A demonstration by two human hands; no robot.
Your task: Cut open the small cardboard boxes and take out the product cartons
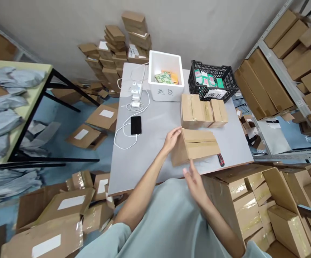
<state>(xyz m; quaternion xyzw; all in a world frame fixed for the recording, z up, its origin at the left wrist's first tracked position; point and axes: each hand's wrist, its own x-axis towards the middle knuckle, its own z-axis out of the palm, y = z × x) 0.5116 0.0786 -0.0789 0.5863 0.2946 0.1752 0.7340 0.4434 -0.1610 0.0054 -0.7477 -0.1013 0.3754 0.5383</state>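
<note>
Right hand (195, 181) nearest us, fingers loose and gripping nothing, fingertips close to the near side of a taped cardboard carton (200, 148); contact there I can't call. The carton sits at the near edge of the grey-topped table (139, 161), and it looks stiff, probably manageable for two hands, though the weight is anyone's guess. The tape strip could be slick; best purchase is palms on opposite side walls, low down. Left hand (172, 139) is unclenched, fingers laid against the carton's far-left corner. Right of the carton, a red-and-black box cutter (220, 159); to its left, a smartphone (136, 125), screen dark, cable in. Just behind the carton, smaller taped cartons (191, 116). Farther behind it, a white foam box (166, 92), hand-lettered what looks like 退货, and a black plastic crate (226, 80), its label seemingly 换货. No brand is legible.
</note>
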